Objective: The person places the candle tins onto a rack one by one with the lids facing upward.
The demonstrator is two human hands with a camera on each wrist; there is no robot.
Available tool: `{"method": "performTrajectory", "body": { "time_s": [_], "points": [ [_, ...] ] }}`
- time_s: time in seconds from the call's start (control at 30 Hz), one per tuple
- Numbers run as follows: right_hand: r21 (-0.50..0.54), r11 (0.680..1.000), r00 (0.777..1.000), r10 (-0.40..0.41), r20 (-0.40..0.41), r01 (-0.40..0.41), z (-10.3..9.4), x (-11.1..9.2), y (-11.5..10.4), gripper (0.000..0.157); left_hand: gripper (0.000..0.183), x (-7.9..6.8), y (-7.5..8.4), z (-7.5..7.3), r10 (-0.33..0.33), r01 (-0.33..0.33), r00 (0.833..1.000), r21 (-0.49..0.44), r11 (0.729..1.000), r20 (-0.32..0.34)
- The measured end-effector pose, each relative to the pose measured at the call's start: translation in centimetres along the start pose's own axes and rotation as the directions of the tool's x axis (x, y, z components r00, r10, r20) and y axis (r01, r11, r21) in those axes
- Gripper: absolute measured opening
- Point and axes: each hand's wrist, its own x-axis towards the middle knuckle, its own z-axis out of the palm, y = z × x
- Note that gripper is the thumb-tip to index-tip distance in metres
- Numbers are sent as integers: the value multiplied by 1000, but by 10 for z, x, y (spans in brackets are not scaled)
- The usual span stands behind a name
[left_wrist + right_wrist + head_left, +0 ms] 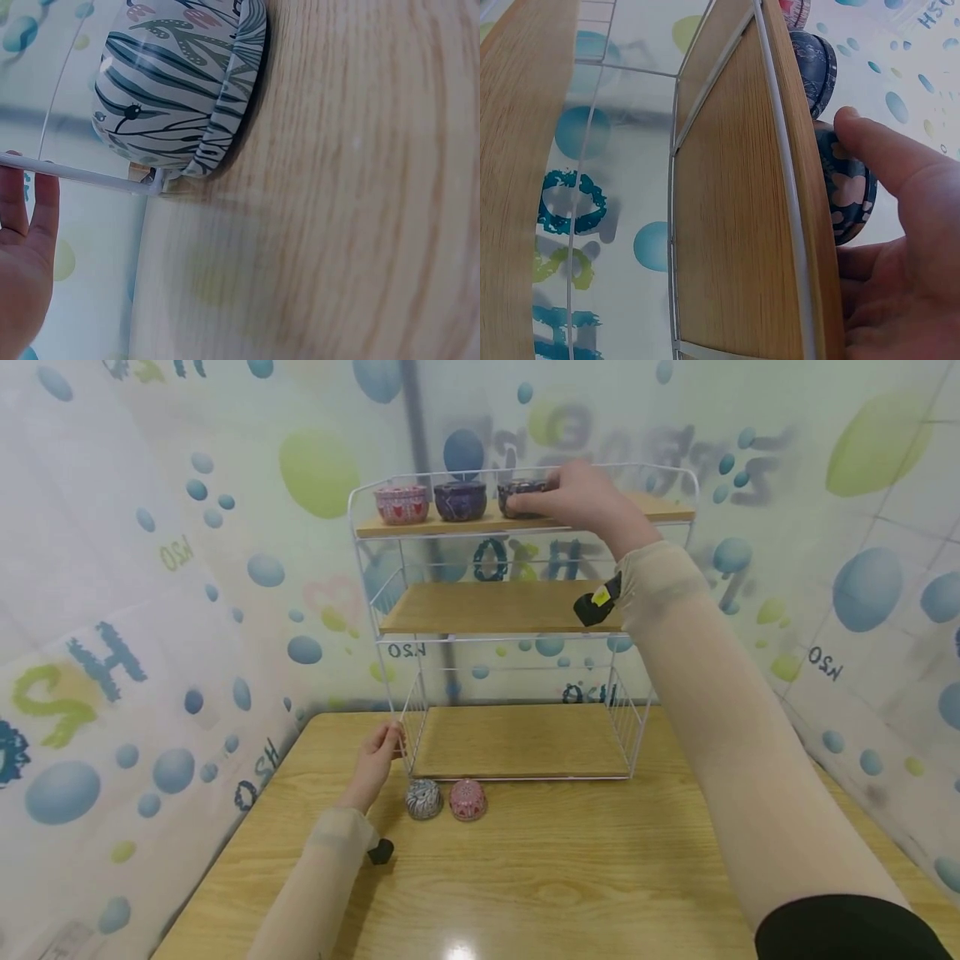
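Holding the rack (517, 606), the left hand (377, 762) is nearer the bowls (468, 800) before it; the right hand (581, 497) pinches a dark bowl (847, 189) atop it.

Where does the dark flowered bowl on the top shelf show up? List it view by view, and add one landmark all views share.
Head: dark flowered bowl above center on the top shelf, partly covered by the right grip.
Left wrist: not in it.
Right wrist: right of center, dark flowered bowl below the purple bowl.
Shared landmark: white wire frame.
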Motion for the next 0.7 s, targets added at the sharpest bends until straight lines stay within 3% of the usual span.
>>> {"method": "performTrajectory", "body": {
  "time_s": [0.27,0.5,0.7],
  "points": [
    [-6,1000,1000,4,0,-4,0,1,1,58,37,1,0,0,-8,8,1000,1,1000,-3],
    [56,998,1000,-10,-25,12,1,-2,2,64,37,0,1,0,-16,16,1000,-7,1000,-3],
    [139,990,999,12,-51,-5,-2,-5,3,85,36,-1,1,2,-23,23,1000,-10,1000,-9]
  ]
}}
